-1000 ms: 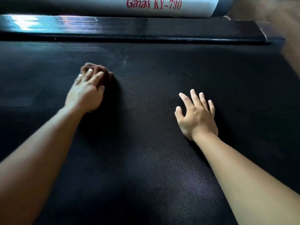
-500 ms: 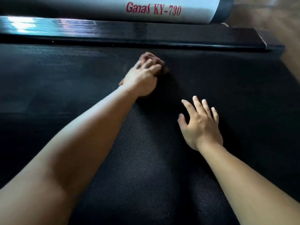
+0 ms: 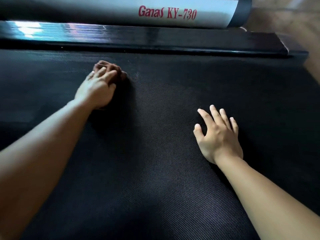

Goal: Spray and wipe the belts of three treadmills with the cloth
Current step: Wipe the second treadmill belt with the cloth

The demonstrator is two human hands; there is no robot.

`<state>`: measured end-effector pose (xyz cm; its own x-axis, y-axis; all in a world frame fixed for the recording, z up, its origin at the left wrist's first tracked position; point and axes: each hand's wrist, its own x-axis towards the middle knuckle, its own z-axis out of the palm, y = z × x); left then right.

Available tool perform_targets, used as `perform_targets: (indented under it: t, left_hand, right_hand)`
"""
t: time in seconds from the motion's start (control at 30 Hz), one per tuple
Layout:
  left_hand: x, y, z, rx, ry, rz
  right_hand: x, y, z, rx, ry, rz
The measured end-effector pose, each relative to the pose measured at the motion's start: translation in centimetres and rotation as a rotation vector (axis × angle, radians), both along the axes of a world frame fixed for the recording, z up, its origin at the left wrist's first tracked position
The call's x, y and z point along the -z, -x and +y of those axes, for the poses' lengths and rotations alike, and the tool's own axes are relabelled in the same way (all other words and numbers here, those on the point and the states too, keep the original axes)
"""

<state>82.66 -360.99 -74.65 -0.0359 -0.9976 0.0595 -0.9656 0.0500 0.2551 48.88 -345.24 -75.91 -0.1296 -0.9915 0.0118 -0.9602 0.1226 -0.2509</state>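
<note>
Here the left hand (image 3: 97, 89) lies on top of a bunched dark brown cloth (image 3: 110, 67), fingers bent over the wad and pressing it down onto the black belt (image 3: 155, 161). The cloth sticks out past the fingertips, on the side away from the person, and part of it is hidden under the palm. The hand is slightly blurred, so the exact hold of each finger cannot be made out.

Off to the right of it and nearer the person, well apart from the cloth, the right hand (image 3: 219, 135) rests on the belt with its fingers straight and spread wide, holding nothing. Its palm looks slightly raised while the fingertips touch the ribbed surface.

Beyond both hands, a glossy black side rail (image 3: 155, 38) runs along the far edge of the belt, catching a bright reflection beyond the left hand. Past the rail sits a white cover (image 3: 103, 11) with red lettering reading "Ganas KY-730". A strip of brownish floor (image 3: 294, 25) shows beyond the right hand, past the end of the rail.
</note>
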Motion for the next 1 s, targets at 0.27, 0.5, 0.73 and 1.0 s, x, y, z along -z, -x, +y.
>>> perform_targets:
  t: [0.27,0.5,0.73,1.0]
  left_hand:
    - [0.3,4.7,-8.0,0.033,-0.019,-0.024]
    - [-0.6,15.1,-4.3,0.521,0.096,0.057]
    - [0.4,15.2,2.7,0.602,0.035,0.031]
    - [0.7,-0.7,1.9,0.193,0.045,-0.045]
  right_hand:
    - [0.1,0.0,0.0,-0.002,0.014,0.013]
    - [-0.1,0.1,0.0,-0.008,-0.027,0.0]
    - [-0.5,0.0,0.1,-0.01,-0.039,-0.011]
    - [0.0,0.0,0.0,0.001,-0.001,0.001]
